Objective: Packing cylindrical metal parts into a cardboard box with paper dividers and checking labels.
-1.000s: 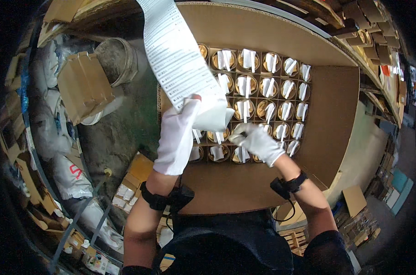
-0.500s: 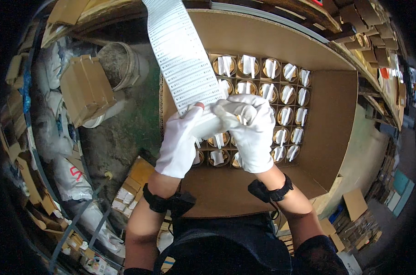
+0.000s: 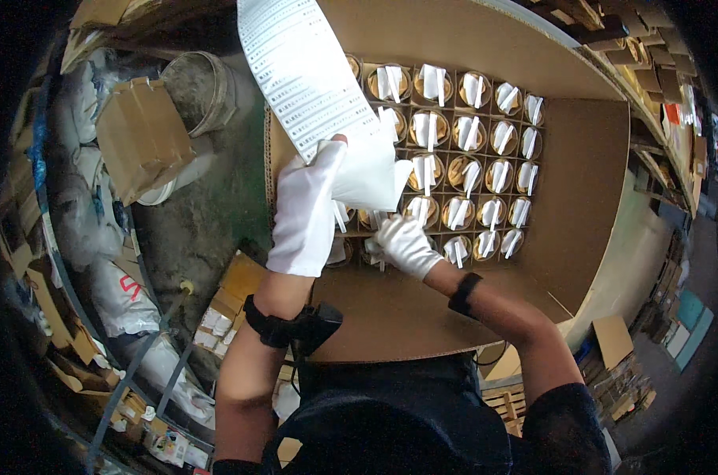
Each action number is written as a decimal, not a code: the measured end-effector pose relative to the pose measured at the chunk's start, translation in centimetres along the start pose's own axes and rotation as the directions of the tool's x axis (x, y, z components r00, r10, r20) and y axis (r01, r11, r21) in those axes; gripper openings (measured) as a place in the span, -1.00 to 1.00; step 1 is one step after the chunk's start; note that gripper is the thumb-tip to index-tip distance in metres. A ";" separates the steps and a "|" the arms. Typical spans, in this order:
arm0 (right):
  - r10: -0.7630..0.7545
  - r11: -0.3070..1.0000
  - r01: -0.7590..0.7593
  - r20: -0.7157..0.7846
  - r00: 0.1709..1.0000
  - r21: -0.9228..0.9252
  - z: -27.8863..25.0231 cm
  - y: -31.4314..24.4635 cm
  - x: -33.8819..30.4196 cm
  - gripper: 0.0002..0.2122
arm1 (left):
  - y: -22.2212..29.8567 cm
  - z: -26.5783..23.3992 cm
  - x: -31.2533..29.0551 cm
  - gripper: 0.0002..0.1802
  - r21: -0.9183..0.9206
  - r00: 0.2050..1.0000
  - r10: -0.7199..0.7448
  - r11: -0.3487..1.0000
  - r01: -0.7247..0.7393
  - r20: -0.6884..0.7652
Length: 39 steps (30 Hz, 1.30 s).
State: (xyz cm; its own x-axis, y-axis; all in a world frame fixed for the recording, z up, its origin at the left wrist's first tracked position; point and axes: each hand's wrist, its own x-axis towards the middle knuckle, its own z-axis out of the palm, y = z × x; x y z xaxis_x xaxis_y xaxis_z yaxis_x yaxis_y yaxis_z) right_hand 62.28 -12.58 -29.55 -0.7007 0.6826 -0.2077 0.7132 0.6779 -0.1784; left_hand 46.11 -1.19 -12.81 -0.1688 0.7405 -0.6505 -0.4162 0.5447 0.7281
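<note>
My left hand (image 3: 305,210), in a white glove, is closed on a long strip of white labels (image 3: 307,87) printed in rows. The strip runs up past the far-left rim of a large open cardboard box (image 3: 580,174). Its lower end curls loosely beyond my thumb. My right hand (image 3: 408,244), also gloved, reaches down into the box with its fingers bunched at the near row; what they hold, if anything, is hidden. Cardboard dividers split the box into cells of round, glass-like items (image 3: 463,172), with white slips of paper on top.
On the left stand a dirty bucket (image 3: 197,95) and a closed brown carton (image 3: 141,142). White plastic sacks (image 3: 121,297) lie behind a metal rail. A smaller box of white pieces (image 3: 216,324) sits at lower left. Stacked cardboard (image 3: 651,47) fills the upper right.
My right hand has left the label strip and moved down into the near row. My left hand still holds the strip, now slightly farther up and left, with its end hanging free.
</note>
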 end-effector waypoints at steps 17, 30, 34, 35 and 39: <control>0.790 0.479 -0.371 -0.206 0.578 0.796 -8.5 5.1 0.0 -0.78 | 0.7 -1.2 -0.2 -0.66 -0.029 0.995 0.029 0.999 -0.026 0.092; 0.705 0.119 -0.302 0.133 0.696 0.946 -23.3 2.1 7.2 -0.70 | 1.1 -3.5 1.8 -0.58 0.349 0.871 0.164 0.869 -0.349 0.463; 0.664 0.709 -0.321 -0.440 0.605 0.628 -20.9 2.6 7.0 -0.83 | 0.9 -2.0 1.1 -0.59 -0.139 0.911 -0.041 0.984 0.107 0.410; 0.627 0.724 -0.228 -0.482 0.612 0.651 -20.0 3.5 6.7 -0.83 | 0.9 -1.7 0.8 -0.59 -0.063 0.923 -0.004 0.998 0.031 0.385; 0.754 -0.011 0.123 -0.073 0.653 0.992 -19.1 4.7 5.5 -0.86 | 2.6 -1.6 0.4 -0.62 -0.070 0.977 -0.018 0.997 0.033 0.211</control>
State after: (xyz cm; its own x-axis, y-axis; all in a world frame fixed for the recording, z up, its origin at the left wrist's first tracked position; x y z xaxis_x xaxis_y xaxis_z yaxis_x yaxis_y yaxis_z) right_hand 61.48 -0.42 -13.12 0.0785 0.9766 -0.2000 -0.0749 -0.1943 -0.9781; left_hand 43.54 -0.13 -11.49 0.0305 0.7970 -0.6032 -0.4831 0.5401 0.6891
